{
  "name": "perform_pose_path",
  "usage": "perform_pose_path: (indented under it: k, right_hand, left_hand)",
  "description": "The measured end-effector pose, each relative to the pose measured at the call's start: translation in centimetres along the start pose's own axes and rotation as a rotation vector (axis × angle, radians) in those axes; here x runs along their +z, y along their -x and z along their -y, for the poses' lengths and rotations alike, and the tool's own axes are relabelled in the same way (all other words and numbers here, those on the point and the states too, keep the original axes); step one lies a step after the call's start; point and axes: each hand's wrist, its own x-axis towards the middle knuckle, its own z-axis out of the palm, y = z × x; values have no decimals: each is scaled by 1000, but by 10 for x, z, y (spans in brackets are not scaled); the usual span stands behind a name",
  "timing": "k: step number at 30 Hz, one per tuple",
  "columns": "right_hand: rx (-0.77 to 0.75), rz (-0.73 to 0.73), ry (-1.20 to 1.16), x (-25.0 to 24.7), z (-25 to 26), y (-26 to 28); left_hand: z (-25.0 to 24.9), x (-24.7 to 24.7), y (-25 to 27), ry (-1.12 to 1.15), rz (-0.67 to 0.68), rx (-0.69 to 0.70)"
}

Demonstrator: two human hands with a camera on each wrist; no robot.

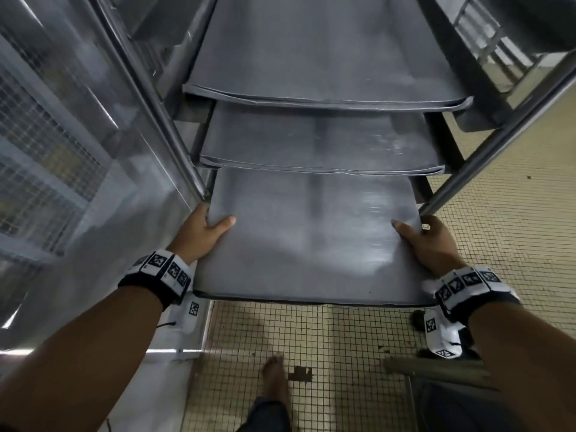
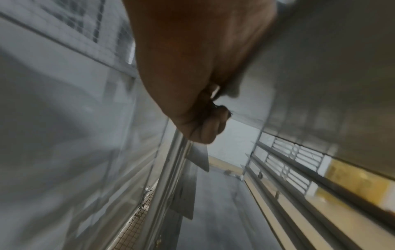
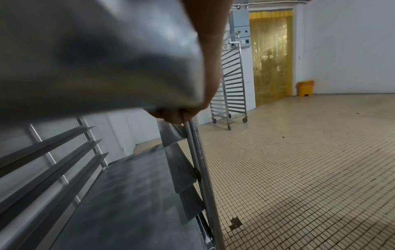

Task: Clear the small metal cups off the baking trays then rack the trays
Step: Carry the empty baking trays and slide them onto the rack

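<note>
Both hands, left (image 1: 199,232) and right (image 1: 427,241), grip the tray (image 1: 311,238), thumbs on top, fingers curled beneath.

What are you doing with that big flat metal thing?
A person holds a bare baking tray by its two side edges, left hand on one, right hand on the other. It is partly inside a metal rack, below two other trays already sitting there. No small cups are on it.

No words, brands or numbers can be read anywhere. The wrist bands (image 1: 165,272) at seven and four o'clock bear only black-and-white square marker patterns.
</note>
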Motion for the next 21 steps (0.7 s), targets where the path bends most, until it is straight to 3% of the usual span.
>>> perform_pose_path:
  k: [4,6,9,12,14,16,21]
  right_hand:
    - [14,9,102,-11,-2,23]
    - [-73,-30,249,-14,-3,40]
    - [-363,45,470,-7,4,77]
    - [-685,233,592,17,4,113]
    - [-808,278,644,33,-5,126]
    - [-845,250,649,43,-16,130]
    - [-853,188,638,50,-22,132]
  left_hand:
    - [7,-13,31,4,132,32]
    - [4,-15,48,-243,74,96]
    - [-19,-5,74,-608,-4,252]
    - [-44,21,101,-757,202,451]
    - [-49,41,117,-797,346,511]
    - [-48,56,128,-804,370,585]
    - [-35,68,130,-711,247,652]
